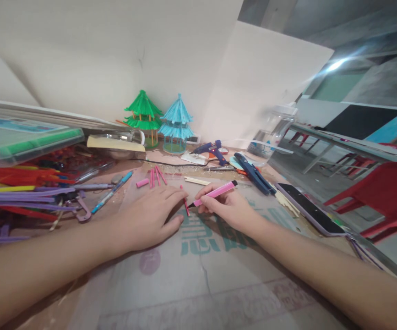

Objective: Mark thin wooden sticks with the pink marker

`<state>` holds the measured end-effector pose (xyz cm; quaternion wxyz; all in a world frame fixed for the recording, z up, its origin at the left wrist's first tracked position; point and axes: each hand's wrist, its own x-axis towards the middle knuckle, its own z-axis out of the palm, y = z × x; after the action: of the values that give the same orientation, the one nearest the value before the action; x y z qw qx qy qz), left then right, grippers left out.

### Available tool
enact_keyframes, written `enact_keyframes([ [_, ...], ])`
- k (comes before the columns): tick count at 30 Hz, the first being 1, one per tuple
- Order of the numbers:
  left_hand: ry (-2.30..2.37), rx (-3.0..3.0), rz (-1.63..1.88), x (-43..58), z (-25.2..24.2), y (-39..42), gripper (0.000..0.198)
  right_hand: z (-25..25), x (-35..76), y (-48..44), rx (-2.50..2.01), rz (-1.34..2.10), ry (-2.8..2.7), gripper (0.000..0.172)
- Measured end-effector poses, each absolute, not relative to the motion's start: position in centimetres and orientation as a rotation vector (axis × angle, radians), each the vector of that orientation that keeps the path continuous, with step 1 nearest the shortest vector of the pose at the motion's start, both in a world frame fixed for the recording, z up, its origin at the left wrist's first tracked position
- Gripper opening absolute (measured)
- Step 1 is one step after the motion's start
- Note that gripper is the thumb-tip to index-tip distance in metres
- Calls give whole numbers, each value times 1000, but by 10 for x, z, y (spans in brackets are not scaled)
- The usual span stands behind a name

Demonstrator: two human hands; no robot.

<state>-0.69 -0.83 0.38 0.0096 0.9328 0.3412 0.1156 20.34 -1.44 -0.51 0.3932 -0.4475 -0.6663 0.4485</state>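
Foreground: cardboard sheet (201, 275) bearing both forearms. On it the left hand (150, 217) lies open and flat, its fingertips touching a short pink stick (186, 206) whose long axis runs away from the person, slightly tilted. Just right of the stick, the right hand (225, 211) is closed around a pink marker (215, 192) that slants up and rightward, its dark tip meeting the stick. Beyond: loose pink sticks (157, 176), glue gun (210, 149), green pagoda (143, 114), blue pagoda (176, 121)
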Motion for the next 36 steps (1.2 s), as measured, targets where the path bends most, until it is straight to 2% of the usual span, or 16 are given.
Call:
enact_keyframes([
  [14, 1078, 2918, 373, -8, 0, -6, 34, -3, 204, -15, -1106, 1170, -1699, 22],
  [36, 1086, 2929, 395, -8, -1, -6, 31, -4, 205, -15, -1092, 1168, -1720, 22],
])
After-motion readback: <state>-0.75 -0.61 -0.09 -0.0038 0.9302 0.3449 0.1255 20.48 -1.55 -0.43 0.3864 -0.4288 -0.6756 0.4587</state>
